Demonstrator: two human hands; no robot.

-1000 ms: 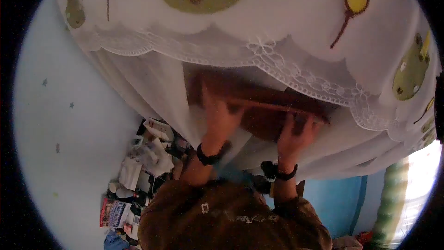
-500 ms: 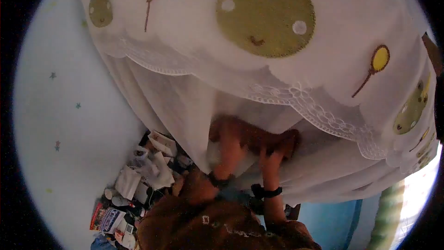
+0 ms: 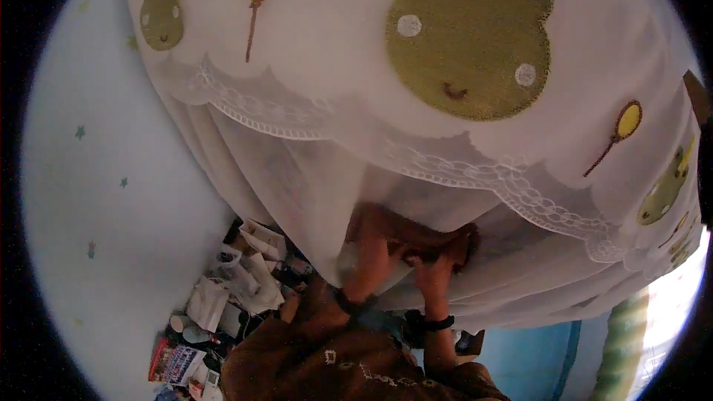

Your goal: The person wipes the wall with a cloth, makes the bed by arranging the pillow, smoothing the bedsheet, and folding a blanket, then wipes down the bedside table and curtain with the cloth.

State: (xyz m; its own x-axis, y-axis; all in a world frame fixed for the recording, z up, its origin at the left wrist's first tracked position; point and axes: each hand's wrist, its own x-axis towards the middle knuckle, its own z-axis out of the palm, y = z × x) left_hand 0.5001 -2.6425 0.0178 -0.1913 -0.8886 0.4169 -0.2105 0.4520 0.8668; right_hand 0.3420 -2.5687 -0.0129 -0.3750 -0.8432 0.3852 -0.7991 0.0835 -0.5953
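Observation:
Both hands are under the lower edge of a sheer white curtain [image 3: 327,52] with bear and balloon figures. My left hand [image 3: 377,254] is closed on the left part of a brown cloth [image 3: 416,232], its fingers partly hidden by the fabric. Close beside it, my right hand [image 3: 433,275] grips the cloth's right part, thumb toward the left hand. The cloth hangs bunched between the two hands; its exact kind is unclear. Dark bands circle both wrists.
Piled at lower left are papers, plastic bags [image 3: 236,276], a jar and printed booklets [image 3: 177,364]. A pale wall [image 3: 111,215] with small stars rises on the left. At lower right are a blue panel [image 3: 531,356] and a green curtain [image 3: 620,349] beside a bright window.
The view has shifted, so the curtain figures sit lower and farther right. My right hand has moved nearer to my left, and the brown cloth looks more bunched.

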